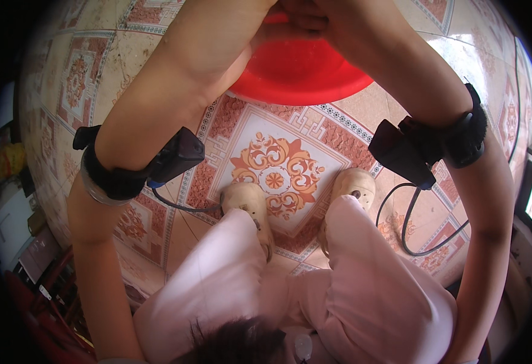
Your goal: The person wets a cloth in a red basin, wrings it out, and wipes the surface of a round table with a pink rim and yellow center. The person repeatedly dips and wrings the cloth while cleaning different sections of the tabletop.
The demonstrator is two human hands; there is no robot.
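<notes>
A red plastic basin [302, 75] stands on the floor in front of me, its far part hidden by my arms and cut off by the picture's top edge. Over it, my left hand [268, 34] and my right hand [325, 16] come close together. Both are largely cropped at the top, and some bent fingers show in shadow between them. Whether they hold anything cannot be seen. A black strap with a device [177, 152] is around my left forearm, and a similar black device [402, 152] is strapped to my right forearm.
Patterned floor tiles [275, 177] surround the basin. My beige clogs [245, 200] stand just before it, below my pink trousers [211, 273]. Black cables [407, 241] hang from the arm devices. Red furniture [43, 309] and assorted items line the left rim.
</notes>
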